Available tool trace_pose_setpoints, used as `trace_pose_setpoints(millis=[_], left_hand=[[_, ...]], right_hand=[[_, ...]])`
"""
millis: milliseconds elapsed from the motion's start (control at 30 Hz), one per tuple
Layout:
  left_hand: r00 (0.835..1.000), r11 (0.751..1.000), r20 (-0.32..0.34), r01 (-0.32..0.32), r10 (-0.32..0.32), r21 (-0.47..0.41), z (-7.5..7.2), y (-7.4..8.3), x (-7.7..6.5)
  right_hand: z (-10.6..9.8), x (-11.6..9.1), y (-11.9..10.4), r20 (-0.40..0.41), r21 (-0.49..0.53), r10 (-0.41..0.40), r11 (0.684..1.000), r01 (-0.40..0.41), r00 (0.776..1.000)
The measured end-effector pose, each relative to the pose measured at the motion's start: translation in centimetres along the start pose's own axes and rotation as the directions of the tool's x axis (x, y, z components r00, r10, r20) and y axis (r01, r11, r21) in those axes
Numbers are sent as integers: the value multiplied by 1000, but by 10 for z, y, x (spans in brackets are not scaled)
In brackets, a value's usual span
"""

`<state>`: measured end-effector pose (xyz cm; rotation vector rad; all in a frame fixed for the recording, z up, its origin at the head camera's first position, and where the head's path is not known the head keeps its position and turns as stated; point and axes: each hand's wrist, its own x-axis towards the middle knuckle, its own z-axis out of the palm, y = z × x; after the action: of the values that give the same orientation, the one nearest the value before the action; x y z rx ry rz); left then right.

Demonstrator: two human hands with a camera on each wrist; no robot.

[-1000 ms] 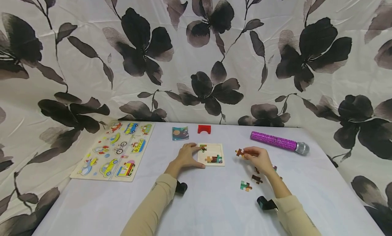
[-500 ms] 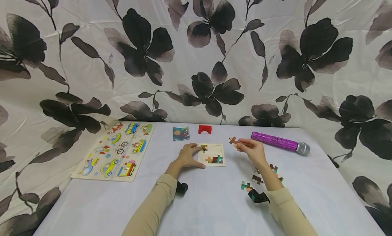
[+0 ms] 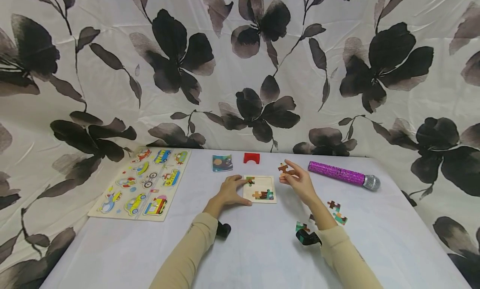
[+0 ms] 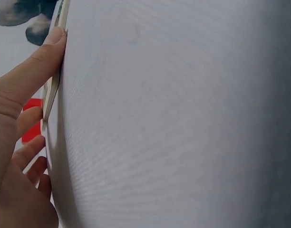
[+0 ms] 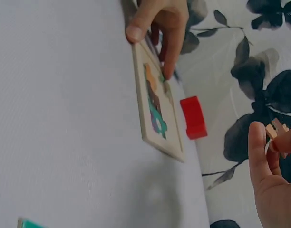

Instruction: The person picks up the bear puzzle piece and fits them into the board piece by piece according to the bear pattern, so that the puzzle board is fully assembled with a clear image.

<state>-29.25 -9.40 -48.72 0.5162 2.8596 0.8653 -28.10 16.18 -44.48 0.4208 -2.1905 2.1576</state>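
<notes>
My left hand [image 3: 228, 192] holds the left side of a small square wooden puzzle tray [image 3: 269, 183]. Its thumb lies against the near edge, and its index finger touches a green-brown piece in the far left corner. A row of joined pieces [image 3: 263, 195] lies along the tray's near side. My right hand [image 3: 300, 184] is raised just right of the tray and pinches a brown and orange jigsaw piece [image 3: 283, 168]. In the right wrist view that piece [image 5: 277, 129] shows between thumb and fingers, partly hidden by the thumb.
Several loose pieces [image 3: 333, 205] lie near my right forearm, some covered by it. A purple glitter microphone [image 3: 335, 172] lies back right. A red arch block [image 3: 251, 158] and a picture card [image 3: 222, 163] are behind the tray. A vehicle puzzle board [image 3: 140, 185] lies left.
My right hand has moved left toward the tray with the jigsaw piece, and its index finger is now lifted. Loose pieces at right are more exposed. The left hand stays on the tray.
</notes>
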Motion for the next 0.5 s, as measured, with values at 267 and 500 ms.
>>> trace_pose_setpoints(millis=[267,500], left_hand=[[1000,1000,5,11,-11,-5,-2,1,-1],[1000,1000,7,4,-4,6,-2,1,-1]], right_hand=[[22,17,18,34,-248,50,968,-40,998],[39,36,36,93,-448,112,892,-59,989]])
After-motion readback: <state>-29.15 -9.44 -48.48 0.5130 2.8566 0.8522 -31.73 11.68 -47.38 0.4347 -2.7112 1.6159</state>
